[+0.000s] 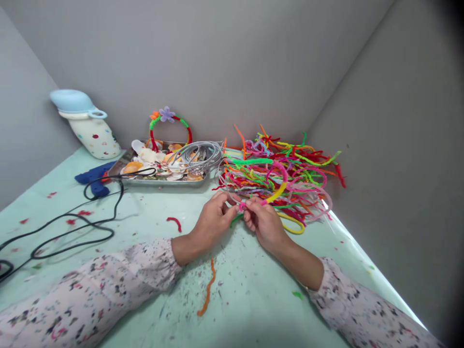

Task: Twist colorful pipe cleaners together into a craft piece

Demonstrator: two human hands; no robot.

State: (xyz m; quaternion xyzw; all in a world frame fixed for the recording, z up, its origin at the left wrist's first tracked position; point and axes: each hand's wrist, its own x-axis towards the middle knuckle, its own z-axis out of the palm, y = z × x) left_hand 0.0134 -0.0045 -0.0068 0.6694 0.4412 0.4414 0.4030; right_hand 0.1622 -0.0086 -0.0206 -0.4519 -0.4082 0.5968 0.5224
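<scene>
Between my hands stands a wire hoop point(278, 191) partly wrapped in fuzzy pipe cleaner in green, pink and yellow. Its left side shows bare grey wire. My right hand point(266, 223) grips the hoop just past the yellow section, at a pink part. With thumb and forefinger, my left hand point(213, 217) pinches close to the small pink pipe cleaner curl point(241, 206) at the hoop's near side. The fingertips nearly meet there, and exactly what lies between the left ones is partly hidden.
Behind the hoop lies a heap of coloured pipe cleaners point(304, 159). A metal tray point(170, 183) holds scraps, a grey wire coil point(197, 153) and a finished-looking flowered hoop point(189, 135). At left are a blue glue gun point(96, 176), black cord point(114, 212) and bottle point(92, 135). Orange pipe cleaner point(208, 290) lies in front.
</scene>
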